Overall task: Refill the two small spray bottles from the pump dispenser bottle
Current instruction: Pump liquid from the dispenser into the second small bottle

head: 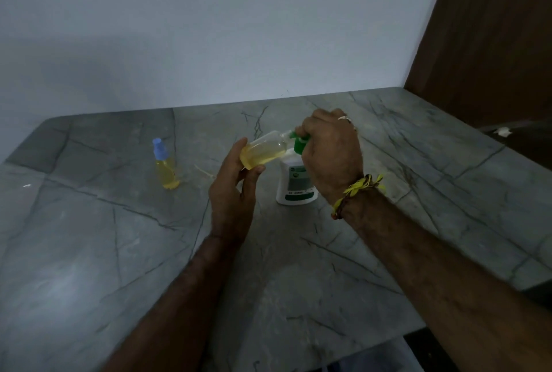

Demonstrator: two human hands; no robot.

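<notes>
My left hand (231, 192) holds a small clear spray bottle (264, 149) with its cap off, tilted on its side and part full of yellow liquid. Its open neck meets the green pump nozzle (299, 144) of the white pump dispenser bottle (295, 185), which stands on the grey marble counter (119, 252). My right hand (331, 153) is closed over the pump head from above. A second small spray bottle (165, 167), capped in blue and filled with yellow liquid, stands upright to the left. A thin pale spray tube (204, 171) lies on the counter between the two small bottles.
A pale wall runs behind the counter. A dark wooden panel (484, 37) rises at the right. A small white scrap (503, 131) lies on the ledge at the far right. The counter's front edge is at the lower right.
</notes>
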